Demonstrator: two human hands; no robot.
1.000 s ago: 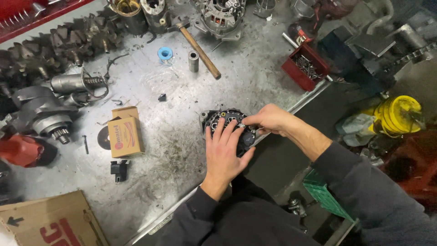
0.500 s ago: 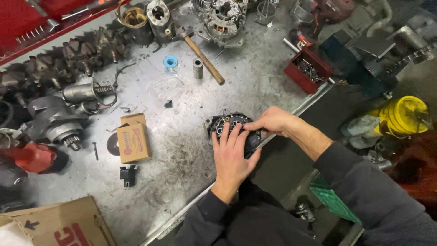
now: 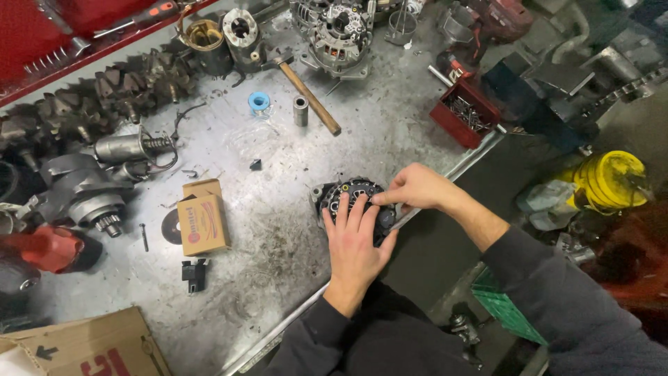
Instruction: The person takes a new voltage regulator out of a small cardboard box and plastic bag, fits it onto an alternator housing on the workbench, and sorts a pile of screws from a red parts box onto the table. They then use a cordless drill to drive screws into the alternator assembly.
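Compared with one second earlier, my hands had hardly moved on the part; what changed was mostly my head, because the bench slid a little to the left and down in my view, and the alternator (image 3: 353,203) came closer to the middle. My left hand (image 3: 356,240) stayed flat on top of it, fingers spread wide and pressing down, not gripping anything. My right hand (image 3: 415,189) remained at the far right side of the housing, with the fingertips pinched narrow together on some small piece there; I could not tell what it was, because the fingers hid it. I judged from this that I was still in the same step, holding the body steady with one hand while the other worked on a small fastener or clip at its edge, and that nothing had come loose yet. The alternator lay near the front edge of the metal workbench (image 3: 278,278), close to my body. It looked round and dark, with a ring of openings around its back face, and my palm covered much of it. Well apart on the left was a small cardboard box (image 3: 202,219), and farther back lay a hammer (image 3: 309,87) with a wooden handle.
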